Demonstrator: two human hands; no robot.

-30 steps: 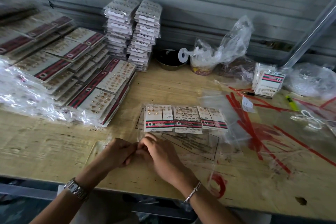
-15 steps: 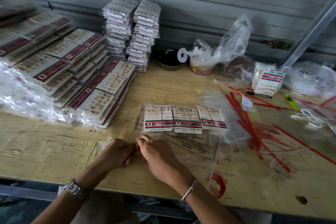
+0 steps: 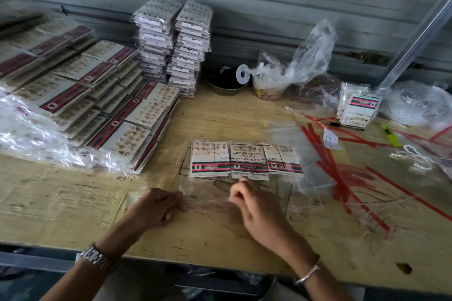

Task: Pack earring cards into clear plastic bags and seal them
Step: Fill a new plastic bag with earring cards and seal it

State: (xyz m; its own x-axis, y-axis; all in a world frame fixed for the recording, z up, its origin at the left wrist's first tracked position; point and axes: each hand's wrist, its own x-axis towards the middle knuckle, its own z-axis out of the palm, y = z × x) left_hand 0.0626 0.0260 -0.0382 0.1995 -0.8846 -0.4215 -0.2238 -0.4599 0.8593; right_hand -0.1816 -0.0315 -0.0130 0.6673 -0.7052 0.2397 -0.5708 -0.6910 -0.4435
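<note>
Your left hand (image 3: 159, 208) has its fingers curled tight on the near edge of the clear bag (image 3: 269, 190). Your right hand (image 3: 259, 210) pinches that same edge close by, with film stretched between them, a bit blurred. Three earring cards (image 3: 244, 161) sit side by side inside the bag, flat on the surface (image 3: 73, 203), just beyond your knuckles.

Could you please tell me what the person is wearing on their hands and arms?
The left hand has a silver metal link watch at its wrist; the right hand has a thin silver bangle. No sleeves or gloves show.
</note>
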